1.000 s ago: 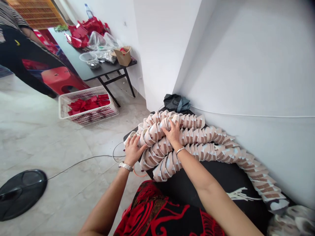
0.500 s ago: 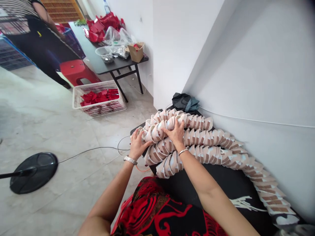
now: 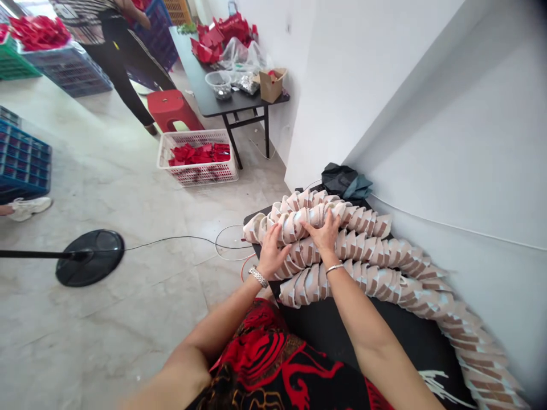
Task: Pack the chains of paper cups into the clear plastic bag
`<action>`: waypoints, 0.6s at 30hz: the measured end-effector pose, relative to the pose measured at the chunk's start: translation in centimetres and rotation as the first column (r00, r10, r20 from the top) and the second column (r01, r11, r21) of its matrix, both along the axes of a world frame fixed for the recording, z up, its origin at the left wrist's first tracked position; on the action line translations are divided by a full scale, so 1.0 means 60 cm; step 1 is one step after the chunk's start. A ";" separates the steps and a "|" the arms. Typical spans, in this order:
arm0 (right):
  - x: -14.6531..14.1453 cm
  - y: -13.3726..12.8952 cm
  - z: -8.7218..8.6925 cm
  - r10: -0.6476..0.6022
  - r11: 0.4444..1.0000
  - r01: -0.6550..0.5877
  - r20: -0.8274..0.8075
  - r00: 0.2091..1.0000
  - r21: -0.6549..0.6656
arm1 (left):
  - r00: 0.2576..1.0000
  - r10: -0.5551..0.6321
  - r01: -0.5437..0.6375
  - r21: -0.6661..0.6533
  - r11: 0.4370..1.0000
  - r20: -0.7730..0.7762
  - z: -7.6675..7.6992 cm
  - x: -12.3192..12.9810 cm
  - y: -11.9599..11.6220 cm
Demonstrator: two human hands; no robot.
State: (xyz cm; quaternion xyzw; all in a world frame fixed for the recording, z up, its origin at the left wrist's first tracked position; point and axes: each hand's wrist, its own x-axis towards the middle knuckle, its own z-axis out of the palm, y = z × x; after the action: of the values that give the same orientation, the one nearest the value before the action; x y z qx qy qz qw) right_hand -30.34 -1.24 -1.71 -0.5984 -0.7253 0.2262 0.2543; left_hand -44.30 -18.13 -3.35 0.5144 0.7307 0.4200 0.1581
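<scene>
Several long rows of nested beige, cup-like pieces with brown patches lie on a black table (image 3: 316,330). My left hand (image 3: 272,254) grips the upper row (image 3: 297,225) near its left end, thumb toward me and fingers over the far side. Farther right on this row, my right hand (image 3: 325,232) clasps it between thumb and fingers. Just nearer to me lies another row (image 3: 363,246), and the nearest row (image 3: 380,282) curves away to the lower right. What kind of pieces these are, I cannot make out.
A dark bag (image 3: 344,181) lies behind the rows, against the wall. White strips (image 3: 440,384) rest on the black table. On the floor are a white basket (image 3: 196,172) of red pieces, a red stool (image 3: 173,108) and a black round stand base (image 3: 92,256). A person stands beyond.
The view has swung left, so things sit farther right. My left hand has moved inward along the upper row, baring its left end; my right hand stays on it.
</scene>
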 end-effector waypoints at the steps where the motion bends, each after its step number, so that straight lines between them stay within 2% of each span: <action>1: 0.003 0.003 -0.003 0.006 1.000 -0.006 -0.047 0.999 0.003 | 1.000 0.010 -0.010 -0.011 1.000 0.018 -0.003 -0.011 -0.001; 3: 0.008 0.010 -0.005 -0.003 1.000 0.001 -0.155 0.988 -0.013 | 0.999 0.008 -0.006 -0.058 0.998 0.036 -0.006 -0.033 -0.001; 6: 0.012 0.017 -0.001 -0.040 0.994 0.008 -0.303 0.952 -0.107 | 0.998 -0.031 0.036 -0.103 0.994 0.050 -0.007 -0.054 0.013; 8: 0.010 0.023 0.005 -0.034 0.986 -0.034 -0.403 0.915 -0.161 | 0.997 -0.043 0.048 -0.095 0.994 0.058 -0.004 -0.058 0.031; 11: 0.009 0.043 0.019 -0.026 0.985 -0.065 -0.509 0.860 -0.159 | 0.997 -0.043 0.047 -0.057 0.997 0.058 0.010 -0.057 0.061; 13: 0.020 0.055 0.036 -0.022 0.989 -0.064 -0.563 0.826 -0.132 | 0.998 -0.043 0.044 -0.027 0.999 0.041 0.032 -0.050 0.077; 15: 0.049 0.054 0.058 -0.003 0.995 -0.055 -0.602 0.799 -0.078 | 0.998 -0.055 0.055 0.014 0.998 0.018 0.064 -0.034 0.084; 18: 0.126 0.024 0.092 -0.037 0.998 0.056 -0.555 0.831 0.017 | 0.987 -0.157 0.158 0.096 0.983 -0.010 0.113 0.019 0.082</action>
State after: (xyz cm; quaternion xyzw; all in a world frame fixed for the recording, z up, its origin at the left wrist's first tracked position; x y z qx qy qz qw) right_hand -22.75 0.18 3.81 -0.5204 -0.6093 0.3719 0.4687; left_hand -43.15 -13.19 3.43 0.5781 0.6668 0.4404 0.1650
